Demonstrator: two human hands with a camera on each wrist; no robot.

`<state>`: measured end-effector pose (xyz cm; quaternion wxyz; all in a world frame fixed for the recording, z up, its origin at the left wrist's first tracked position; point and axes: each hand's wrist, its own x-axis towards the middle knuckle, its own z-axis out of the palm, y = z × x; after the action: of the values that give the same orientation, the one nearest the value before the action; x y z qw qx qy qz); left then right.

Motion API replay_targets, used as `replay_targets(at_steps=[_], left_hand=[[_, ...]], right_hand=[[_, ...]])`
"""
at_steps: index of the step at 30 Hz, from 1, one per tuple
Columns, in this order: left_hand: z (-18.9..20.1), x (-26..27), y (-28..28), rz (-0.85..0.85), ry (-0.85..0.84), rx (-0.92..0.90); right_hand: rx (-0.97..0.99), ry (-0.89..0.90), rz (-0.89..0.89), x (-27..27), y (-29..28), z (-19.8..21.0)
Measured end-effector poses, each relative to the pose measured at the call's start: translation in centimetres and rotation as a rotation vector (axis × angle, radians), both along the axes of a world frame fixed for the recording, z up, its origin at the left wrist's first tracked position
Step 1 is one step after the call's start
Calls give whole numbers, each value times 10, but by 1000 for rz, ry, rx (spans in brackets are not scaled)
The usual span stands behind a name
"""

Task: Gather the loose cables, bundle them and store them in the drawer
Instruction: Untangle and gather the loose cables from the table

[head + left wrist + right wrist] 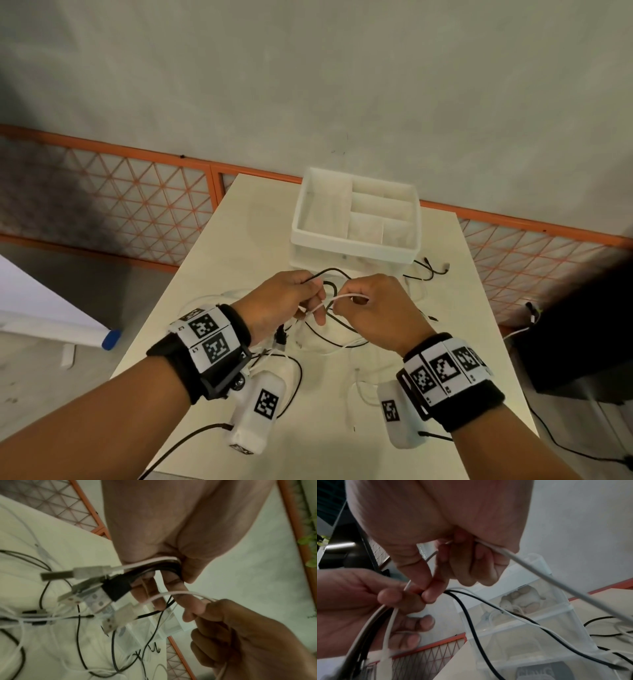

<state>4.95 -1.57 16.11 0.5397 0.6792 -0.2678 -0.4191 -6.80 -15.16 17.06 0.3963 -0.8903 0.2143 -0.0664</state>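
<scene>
Over the middle of the table my left hand (pixel 291 301) grips a bunch of black and white cables (pixel 150 566); their USB plugs (pixel 96 588) hang out below the palm. Close beside it, my right hand (pixel 373 308) pinches a white cable (pixel 339 297) between thumb and forefinger, and that cable (pixel 539 574) runs on through its curled fingers. More loose black and white cables (pixel 342 339) trail on the table under both hands. The white drawer unit (pixel 356 219) stands just beyond, its open top tray split into compartments.
The cream table (pixel 219 260) ends near my hands on the left and right. An orange lattice fence (pixel 137 202) runs behind it. Loose cable ends (pixel 431 267) lie right of the drawer unit. A dark box (pixel 582 342) stands off the table's right side.
</scene>
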Motion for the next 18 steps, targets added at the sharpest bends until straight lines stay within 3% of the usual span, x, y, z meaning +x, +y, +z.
replay_targets(at_steps=[4, 6, 9, 12, 14, 18], left_hand=[[-1, -3, -6, 95, 173, -25], [0, 1, -5, 149, 140, -21], [5, 11, 3, 200, 67, -51], [6, 20, 11, 186, -47, -36], [2, 21, 12, 168, -154, 34], [-7, 17, 8, 139, -304, 183]], right_hand=[[-87, 15, -66, 1, -4, -6], [-175, 40, -177, -5, -23, -15], [-275, 241, -428, -28, -61, -33], [-197, 386, -598, -47, -93, -44], [-139, 305, -612, -47, -107, -37], [3, -119, -562, -32, -118, 11]])
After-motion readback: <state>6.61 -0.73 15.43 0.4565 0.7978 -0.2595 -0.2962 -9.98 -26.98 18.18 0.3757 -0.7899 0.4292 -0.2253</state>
